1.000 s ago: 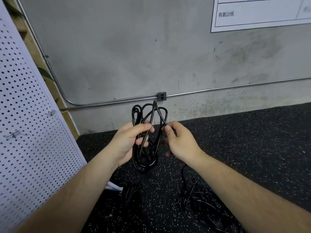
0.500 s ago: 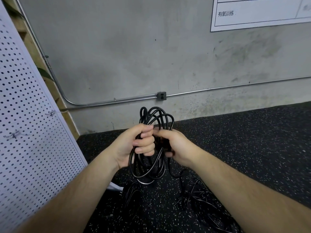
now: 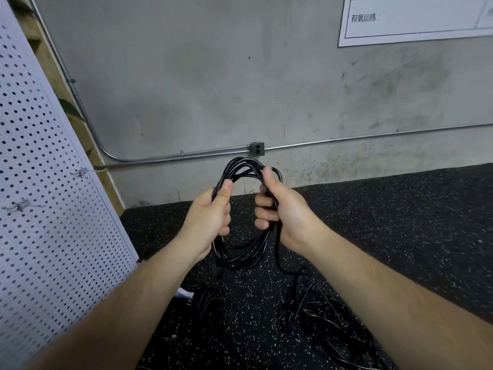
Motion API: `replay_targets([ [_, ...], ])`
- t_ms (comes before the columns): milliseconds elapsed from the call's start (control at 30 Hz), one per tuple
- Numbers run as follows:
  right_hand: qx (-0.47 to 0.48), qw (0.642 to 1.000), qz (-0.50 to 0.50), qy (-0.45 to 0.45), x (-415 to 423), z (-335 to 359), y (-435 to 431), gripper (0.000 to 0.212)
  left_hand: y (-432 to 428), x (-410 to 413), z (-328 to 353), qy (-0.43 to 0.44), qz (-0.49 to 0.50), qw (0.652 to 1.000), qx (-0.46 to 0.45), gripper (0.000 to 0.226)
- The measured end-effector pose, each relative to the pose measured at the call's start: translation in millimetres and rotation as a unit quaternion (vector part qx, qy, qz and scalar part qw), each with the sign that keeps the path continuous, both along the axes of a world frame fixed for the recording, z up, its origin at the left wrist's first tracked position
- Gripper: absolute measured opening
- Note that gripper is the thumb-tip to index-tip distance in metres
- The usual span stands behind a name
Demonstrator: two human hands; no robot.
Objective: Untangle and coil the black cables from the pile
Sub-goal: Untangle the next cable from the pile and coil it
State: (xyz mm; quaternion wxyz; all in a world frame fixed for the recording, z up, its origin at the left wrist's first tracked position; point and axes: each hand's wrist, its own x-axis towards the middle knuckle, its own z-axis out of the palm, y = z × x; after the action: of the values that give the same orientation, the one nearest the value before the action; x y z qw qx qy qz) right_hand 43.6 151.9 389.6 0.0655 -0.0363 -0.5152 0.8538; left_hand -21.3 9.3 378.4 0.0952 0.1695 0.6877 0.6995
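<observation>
A black cable coil (image 3: pixel 244 252) of several loops hangs upright between my hands, above the floor. My left hand (image 3: pixel 210 220) grips its left side with the thumb on top. My right hand (image 3: pixel 282 212) grips its right side, fingers wrapped around the strands. A loose tail of the coil drops from under my right hand toward the floor. Below, a tangled pile of black cables (image 3: pixel 328 319) lies on the floor at the lower right, partly hidden by my right forearm. A smaller dark bundle (image 3: pixel 208 308) lies at the lower left of centre.
A white perforated panel (image 3: pixel 45 209) leans along the left. A grey concrete wall with a metal conduit and an outlet box (image 3: pixel 256 149) runs across the back. The floor (image 3: pixel 400 222) is black speckled rubber. A white sign (image 3: pixel 416 20) hangs at the upper right.
My hands have moved apart and spread the coil from a narrow bunch into a wide round loop. My right hand now grips the coil's right side.
</observation>
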Motion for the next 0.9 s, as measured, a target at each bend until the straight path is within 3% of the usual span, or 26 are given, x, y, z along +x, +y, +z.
replay_targets([
  [67, 0.065, 0.995, -0.080, -0.013, -2, -1, -12, 0.057, 7, 3, 0, 0.022, 0.029, 0.999, -0.019, 0.039],
  [167, 0.145, 0.974, -0.174, -0.008, -9, -7, -22, 0.055, 15, 8, -6, 0.059, 0.026, 0.997, -0.034, 0.039],
  [233, 0.147, 0.970, -0.195, -0.014, -9, -6, -19, 0.056, 15, 11, -7, 0.022, -0.022, 0.999, 0.020, 0.036],
  [333, 0.062, 0.982, -0.178, -0.011, -8, 2, -9, 0.051, 3, 9, -2, -0.046, -0.123, 0.985, 0.114, 0.040],
  [433, 0.018, 0.984, -0.175, 0.006, -10, 8, -1, 0.047, -2, 13, -4, -0.019, -0.151, 0.986, 0.067, 0.043],
  [667, 0.211, 0.951, -0.226, 0.010, -26, -12, -11, 0.050, 13, 26, -9, 0.045, -0.074, 0.996, -0.024, 0.043],
  [800, 0.184, 0.966, -0.179, -0.011, -24, -4, -1, 0.045, 3, 20, -3, 0.036, -0.150, 0.988, -0.016, 0.037],
  [900, 0.163, 0.981, -0.106, -0.005, -22, -3, 4, 0.042, -1, 20, -2, 0.045, -0.141, 0.989, 0.005, 0.026],
])
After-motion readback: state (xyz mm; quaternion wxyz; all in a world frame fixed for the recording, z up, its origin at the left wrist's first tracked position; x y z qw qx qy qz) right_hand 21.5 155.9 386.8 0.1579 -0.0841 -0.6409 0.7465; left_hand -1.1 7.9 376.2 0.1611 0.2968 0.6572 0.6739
